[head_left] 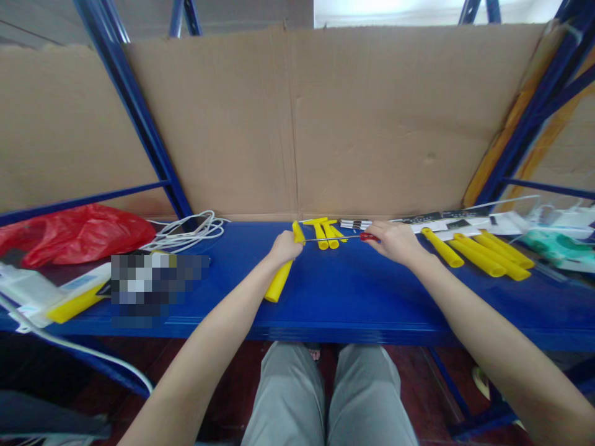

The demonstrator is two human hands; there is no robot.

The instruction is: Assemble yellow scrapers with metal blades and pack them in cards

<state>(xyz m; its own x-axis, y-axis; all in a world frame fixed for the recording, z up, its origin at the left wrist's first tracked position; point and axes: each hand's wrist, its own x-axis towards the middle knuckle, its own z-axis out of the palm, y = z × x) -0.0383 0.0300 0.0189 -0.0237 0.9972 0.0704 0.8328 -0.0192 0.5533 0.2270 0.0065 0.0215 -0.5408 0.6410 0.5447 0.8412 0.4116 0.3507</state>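
My left hand (284, 249) is closed around a yellow plastic tube (279, 284). Its wider hollow end slants down toward the table's front edge, and its narrow upper end shows above my fingers. My right hand (395, 241) grips the red handle of a screwdriver (369, 236). The thin metal shaft runs level to the left and meets the tube's upper end beside my left fingers; whether the tip sits inside or only touches is too small to tell. Behind the shaft lie several smaller yellow plastic pieces (320, 234).
On the blue table (344, 291), several yellow tubes (478, 257) lie at right beside packaging strips (504, 223) and a green-white plastic bag (558, 248). A red bag (79, 232), a white cable (195, 229) and a blurred-out item (149, 288) lie left. Cardboard (372, 124) walls the back.
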